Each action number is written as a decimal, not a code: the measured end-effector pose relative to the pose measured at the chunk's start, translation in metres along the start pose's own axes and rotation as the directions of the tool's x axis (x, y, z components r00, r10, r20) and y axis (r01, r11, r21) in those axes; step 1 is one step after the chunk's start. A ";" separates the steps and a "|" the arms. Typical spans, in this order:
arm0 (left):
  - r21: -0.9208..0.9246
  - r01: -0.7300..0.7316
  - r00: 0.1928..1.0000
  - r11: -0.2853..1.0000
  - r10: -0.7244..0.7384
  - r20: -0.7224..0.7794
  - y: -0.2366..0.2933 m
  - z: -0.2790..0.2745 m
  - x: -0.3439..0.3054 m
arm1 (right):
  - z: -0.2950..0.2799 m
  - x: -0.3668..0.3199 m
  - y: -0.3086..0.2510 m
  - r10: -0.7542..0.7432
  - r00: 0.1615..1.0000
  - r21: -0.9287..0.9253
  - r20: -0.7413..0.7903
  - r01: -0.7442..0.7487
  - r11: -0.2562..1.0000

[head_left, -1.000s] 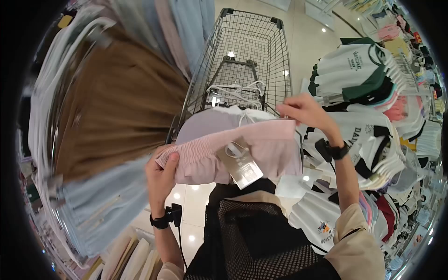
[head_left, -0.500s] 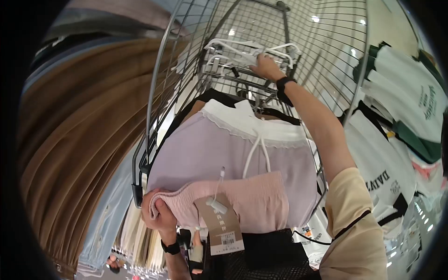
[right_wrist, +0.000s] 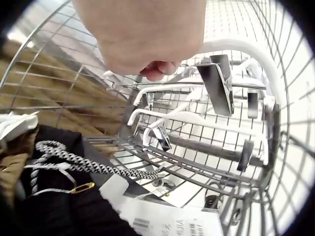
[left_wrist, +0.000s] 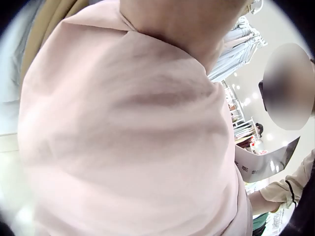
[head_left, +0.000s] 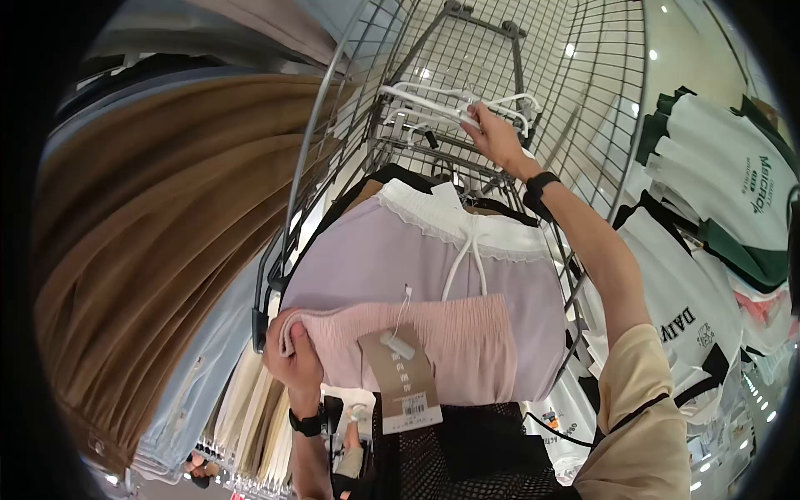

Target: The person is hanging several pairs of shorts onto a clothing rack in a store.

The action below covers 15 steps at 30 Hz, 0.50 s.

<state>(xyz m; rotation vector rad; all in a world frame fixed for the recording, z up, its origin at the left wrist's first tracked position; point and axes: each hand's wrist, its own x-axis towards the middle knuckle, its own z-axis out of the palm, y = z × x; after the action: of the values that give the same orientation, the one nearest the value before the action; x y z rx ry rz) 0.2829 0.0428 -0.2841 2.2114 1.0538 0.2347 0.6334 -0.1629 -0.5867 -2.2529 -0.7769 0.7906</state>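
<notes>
My left hand [head_left: 293, 360] grips one end of the gathered waistband of a pink garment [head_left: 467, 350], with the thumb on top. From that waistband hangs a brown and white price tag [head_left: 402, 379]. The pink cloth [left_wrist: 133, 132] fills most of the left wrist view. Reaching into the shopping cart [head_left: 310, 142], my right hand [head_left: 497, 137] holds a white clip hanger [head_left: 425, 102] by its middle. The hanger's dark clip [right_wrist: 216, 88] shows below that hand in the right wrist view. Other white hangers [right_wrist: 197, 118] lie underneath. Lilac shorts [head_left: 358, 250] with a white drawstring waistband lie behind the pink garment.
Brown trousers [head_left: 167, 192] hang on a rack close to the cart's left side. White printed tops [head_left: 708, 167] hang on the right. Black clothing [right_wrist: 59, 177] with a patterned cord lies in the cart. Another person [left_wrist: 290, 93] stands at the right edge of the left wrist view.
My right hand has left the pink garment's right end and gone forward to the hangers, taking hold of one. My left hand keeps its grip, and the head view is nearer the cart.
</notes>
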 end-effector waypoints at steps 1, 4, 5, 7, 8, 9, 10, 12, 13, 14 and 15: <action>-0.007 0.002 1.000 1.000 -0.002 0.015 0.002 -0.002 0.002 | -0.013 -0.006 -0.012 -0.036 0.999 -0.031 0.020 0.036 0.999; -0.111 -0.041 0.999 0.993 0.041 0.003 0.000 -0.002 0.000 | -0.052 -0.031 -0.054 -0.094 0.996 0.056 -0.004 0.094 0.994; -0.158 -0.060 0.998 0.986 0.060 -0.001 0.000 -0.003 0.001 | -0.068 -0.043 -0.071 -0.103 0.995 0.075 0.005 0.102 0.992; -0.211 -0.047 0.997 0.976 0.058 0.046 0.001 -0.010 0.001 | -0.102 -0.073 -0.107 -0.120 0.993 0.098 0.016 0.118 0.988; -0.274 -0.124 0.986 0.954 0.149 0.072 -0.005 -0.016 0.005 | -0.117 -0.092 -0.128 -0.132 0.991 0.103 0.018 0.129 0.986; -0.336 -0.199 0.966 0.921 0.242 0.092 -0.011 -0.021 0.008 | -0.131 -0.114 -0.151 -0.142 0.990 0.107 0.021 0.139 0.984; -0.406 -0.257 0.949 0.877 0.309 0.069 -0.011 -0.028 0.008 | -0.143 -0.140 -0.177 -0.141 0.989 0.168 0.043 0.132 0.977; -0.531 -0.363 0.902 0.766 0.431 0.004 -0.004 -0.049 -0.004 | -0.165 -0.200 -0.235 -0.146 0.984 0.284 0.098 0.113 0.952; -0.618 -0.332 0.907 0.712 0.422 -0.001 0.003 -0.065 -0.017 | -0.174 -0.234 -0.269 -0.076 0.983 0.329 0.167 0.017 0.944; -0.697 -0.308 0.907 0.647 0.422 -0.009 0.011 -0.083 -0.029 | -0.180 -0.265 -0.300 -0.015 0.973 0.368 0.232 -0.073 0.927; -0.766 -0.280 0.906 0.579 0.424 -0.011 0.018 -0.103 -0.042 | -0.181 -0.293 -0.328 -0.068 0.965 0.413 0.252 -0.043 0.910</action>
<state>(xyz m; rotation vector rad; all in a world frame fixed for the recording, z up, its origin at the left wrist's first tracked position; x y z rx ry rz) 0.2229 0.0537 -0.1893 1.5802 0.2765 0.5406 0.4655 -0.2202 -0.1459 -1.7814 -0.6634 1.1467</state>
